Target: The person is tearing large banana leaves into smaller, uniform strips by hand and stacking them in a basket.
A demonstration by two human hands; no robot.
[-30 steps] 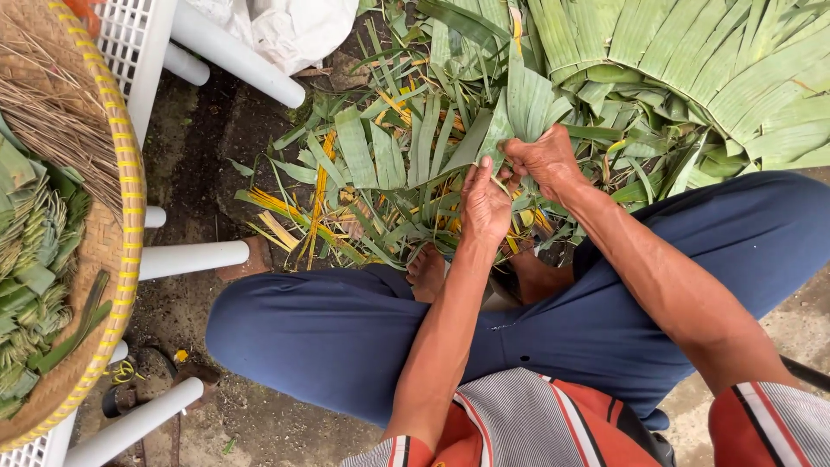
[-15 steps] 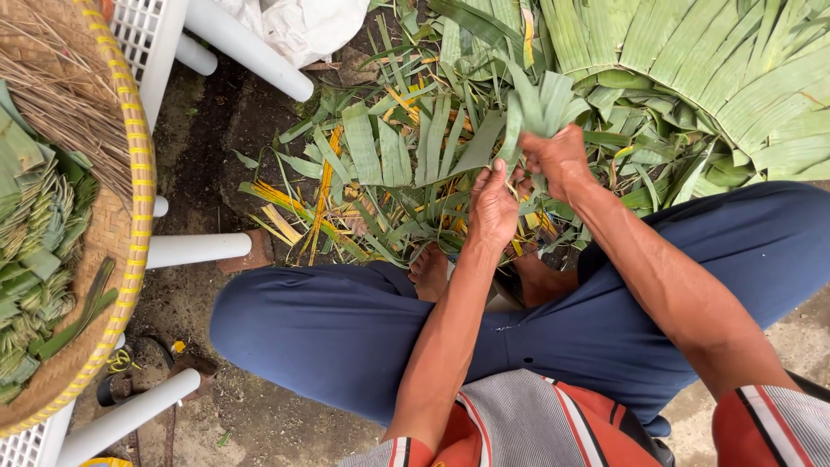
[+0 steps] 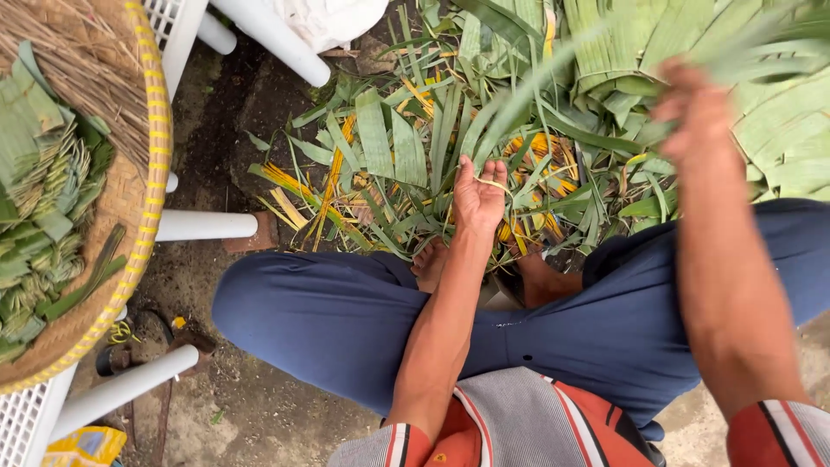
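A: What is seen around the leaf pile (image 3: 406, 164)?

B: Bare ground is left beside it. A white chair (image 3: 259, 35) is set at its edge, a basket (image 3: 130, 199) further off.

A: And the hands?

B: A thin yellow strip (image 3: 494, 183) is held loosely by the left hand (image 3: 478, 197), over the pile. A long leaf (image 3: 553, 73) is gripped by the blurred right hand (image 3: 696, 117), above it.
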